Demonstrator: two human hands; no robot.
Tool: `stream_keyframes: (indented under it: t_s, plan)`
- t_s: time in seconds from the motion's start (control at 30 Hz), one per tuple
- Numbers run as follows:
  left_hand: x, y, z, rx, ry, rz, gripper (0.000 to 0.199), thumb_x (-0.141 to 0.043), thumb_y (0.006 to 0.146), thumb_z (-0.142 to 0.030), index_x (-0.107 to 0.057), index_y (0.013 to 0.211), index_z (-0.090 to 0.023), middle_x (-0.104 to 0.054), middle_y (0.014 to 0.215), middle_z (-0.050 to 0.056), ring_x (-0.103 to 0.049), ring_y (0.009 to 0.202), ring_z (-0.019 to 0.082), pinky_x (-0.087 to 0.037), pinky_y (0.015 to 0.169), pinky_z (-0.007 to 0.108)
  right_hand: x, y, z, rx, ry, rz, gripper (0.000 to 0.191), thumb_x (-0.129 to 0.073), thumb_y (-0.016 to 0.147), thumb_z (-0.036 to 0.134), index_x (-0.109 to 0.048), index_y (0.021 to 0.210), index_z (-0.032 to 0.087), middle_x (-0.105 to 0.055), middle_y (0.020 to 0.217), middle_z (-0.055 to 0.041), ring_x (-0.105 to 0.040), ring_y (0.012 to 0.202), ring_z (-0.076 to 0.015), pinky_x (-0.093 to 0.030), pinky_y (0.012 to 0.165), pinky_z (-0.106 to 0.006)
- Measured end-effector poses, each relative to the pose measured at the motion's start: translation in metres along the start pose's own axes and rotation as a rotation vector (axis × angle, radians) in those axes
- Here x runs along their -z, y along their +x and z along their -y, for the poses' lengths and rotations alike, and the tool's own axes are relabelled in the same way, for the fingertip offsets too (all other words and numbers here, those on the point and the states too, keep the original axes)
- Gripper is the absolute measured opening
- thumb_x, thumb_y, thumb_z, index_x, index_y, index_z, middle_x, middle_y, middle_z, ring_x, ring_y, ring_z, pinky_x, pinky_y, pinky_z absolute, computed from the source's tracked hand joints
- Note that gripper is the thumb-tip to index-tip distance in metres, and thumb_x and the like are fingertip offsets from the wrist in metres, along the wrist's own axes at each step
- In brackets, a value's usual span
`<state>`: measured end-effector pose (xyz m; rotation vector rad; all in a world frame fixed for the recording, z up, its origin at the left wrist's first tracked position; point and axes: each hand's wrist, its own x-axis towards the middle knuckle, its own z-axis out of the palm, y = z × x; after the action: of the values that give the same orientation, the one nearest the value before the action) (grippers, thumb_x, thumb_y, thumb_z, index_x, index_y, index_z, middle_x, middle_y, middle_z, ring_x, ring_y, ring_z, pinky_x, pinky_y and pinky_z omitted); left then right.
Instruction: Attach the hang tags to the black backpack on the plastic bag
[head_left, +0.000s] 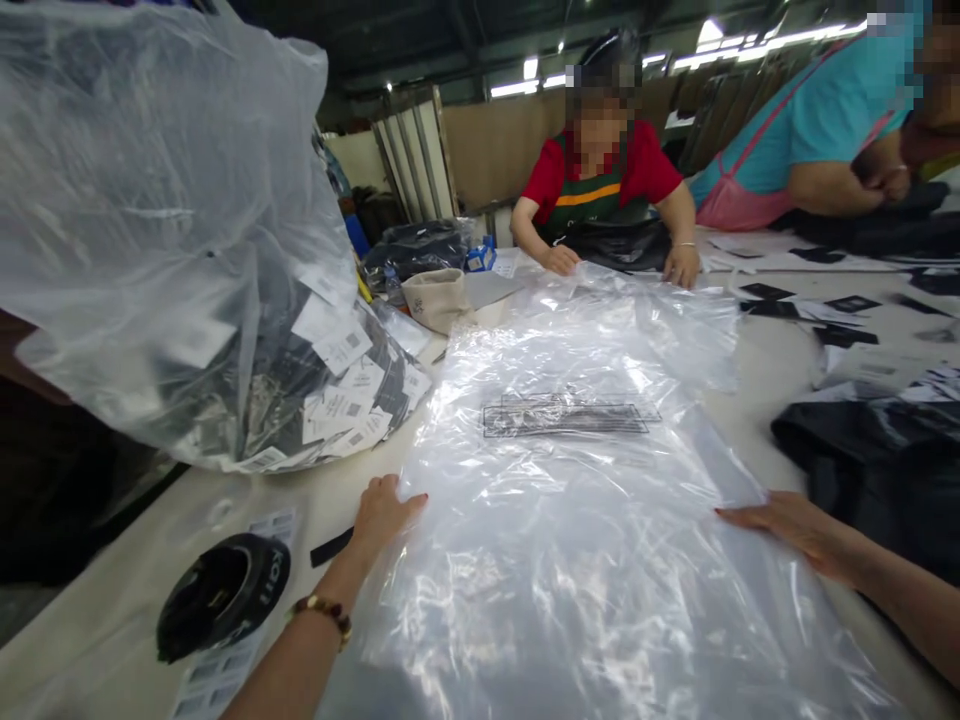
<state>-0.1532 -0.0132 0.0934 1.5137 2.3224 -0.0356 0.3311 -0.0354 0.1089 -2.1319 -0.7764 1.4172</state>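
Left to right, relative to our hands: beyond and outside the left hand we note a large clear bag (pixel 169 210) of dark items with white tags (pixel 337 405); nearer us, left of that wrist, a black roll (pixel 225 595) with pale lettering sits over a printed sheet (pixel 217 675), and a black strip (pixel 331 547) lies just beside the forearm on the counter (pixel 330 495). Left hand (pixel 386 515): at the left edge of the clear plastic sheeting (pixel 555 560), thumb spread wide from the fingers and laid inward over the film, fingers pointing away from us; the forearm rises from lower left, a beaded bracelet (pixel 324 615) at the wrist. The sheeting lies between both hands; its long axis, we judge, runs away from us, past them, to a co-worker opposite, whose two hands (pixel 561 260) rest at its far end. The printed box (pixel 566 418) lies crosswise beyond our fingertips, about midway; neither hand is clearly nearer. Right hand (pixel 799 525): at the right edge, foremost digit pointing inward on the film, forearm entering from the right, other fingers partly hidden; we cannot tell whether it pinches the layer. Outside it, dark folded goods (pixel 870 470) lie just beside, with black cards (pixel 769 300) farther off.
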Motion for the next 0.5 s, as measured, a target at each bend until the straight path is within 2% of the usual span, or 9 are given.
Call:
stream_keyframes:
  t_s: [0.07,0.1,0.3,0.5]
  plan:
    - [0.001,0.001,0.001,0.01,-0.017,0.015,0.061,-0.052,0.068,-0.051,-0.047,0.115,-0.012,-0.052,0.116,0.015,-0.05,0.112,0.028,-0.04,0.091,0.034,0.0,0.004,-0.007,-0.094,0.108,0.107,0.015,-0.069,0.052,0.034,-0.058,0.049,0.023,-0.066,0.062,-0.0166,-0.065,0.054,-0.0258,-0.05,0.057,-0.036]
    - [0.002,0.002,0.001,0.021,-0.026,0.02,0.063,-0.053,0.068,-0.051,-0.046,0.116,-0.011,-0.052,0.117,0.016,-0.05,0.113,0.028,-0.04,0.092,0.034,0.0,0.005,-0.009,-0.103,0.131,0.119,0.016,-0.07,0.052,0.034,-0.059,0.049,0.023,-0.066,0.061,-0.0164,-0.065,0.054,-0.0267,-0.05,0.058,-0.037]
    - [0.005,0.01,-0.007,0.109,-0.075,0.094,0.072,-0.056,0.063,-0.058,-0.044,0.112,-0.008,-0.057,0.113,0.021,-0.058,0.103,0.032,-0.046,0.081,0.036,-0.001,-0.008,-0.008,-0.1,0.182,0.172,0.012,-0.069,0.054,0.03,-0.065,0.05,0.02,-0.067,0.066,-0.0172,-0.066,0.056,-0.0274,-0.052,0.061,-0.038]
    - [0.005,0.014,-0.009,0.095,-0.065,0.133,0.067,-0.06,0.059,-0.058,-0.047,0.105,-0.011,-0.06,0.112,0.022,-0.059,0.102,0.035,-0.047,0.077,0.039,-0.008,-0.024,-0.012,-0.044,0.111,0.196,0.012,-0.063,0.056,0.034,-0.064,0.053,0.023,-0.069,0.073,-0.0172,-0.068,0.065,-0.0293,-0.053,0.063,-0.035]
